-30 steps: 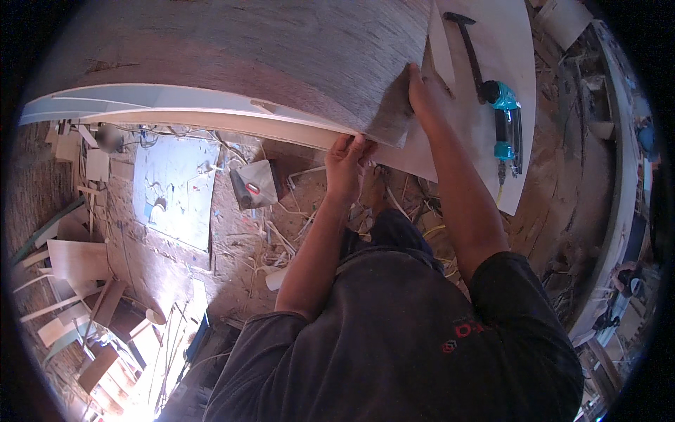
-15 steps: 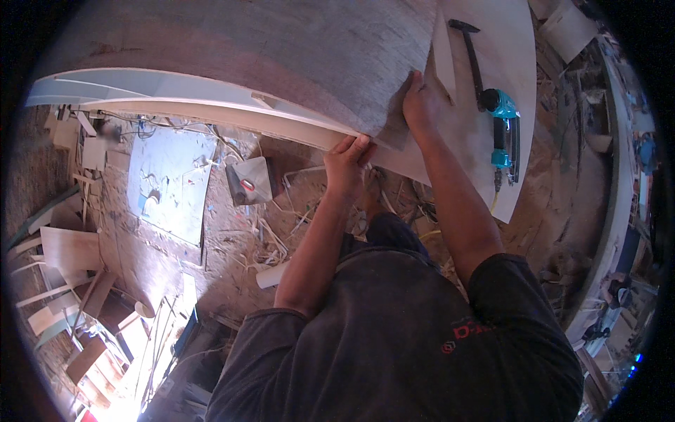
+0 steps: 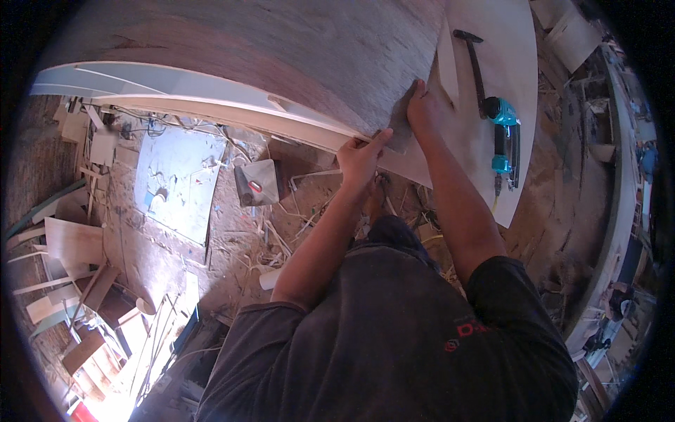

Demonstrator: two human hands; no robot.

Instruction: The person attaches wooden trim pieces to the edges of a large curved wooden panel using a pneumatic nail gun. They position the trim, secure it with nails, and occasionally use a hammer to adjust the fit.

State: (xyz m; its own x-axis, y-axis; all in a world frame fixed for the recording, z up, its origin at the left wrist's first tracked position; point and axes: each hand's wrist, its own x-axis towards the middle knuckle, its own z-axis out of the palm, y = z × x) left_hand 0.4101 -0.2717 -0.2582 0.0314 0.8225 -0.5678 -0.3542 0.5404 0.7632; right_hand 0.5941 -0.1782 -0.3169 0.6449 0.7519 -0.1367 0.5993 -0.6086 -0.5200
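Observation:
A large brownish plywood panel lies over a pale wooden frame that shows along its near edge. At the panel's near right corner my left hand is closed, thumb on top and fingers curled at the edge. My right hand grips the panel's right edge a little farther off, its fingers partly hidden. Beneath lies a pale sheet. On that sheet, to the right of my right hand, rest a teal and black nail gun and a dark hammer.
Wood strips and scraps litter the floor below. A bluish-white sheet and a greyish box-like piece lie at left. Board offcuts pile up at far left. A long timber edge runs down the right side.
My left hand has shifted slightly right along the panel's corner, its thumb now farther over the top. My right hand stays at the right edge. The whole view has moved slightly.

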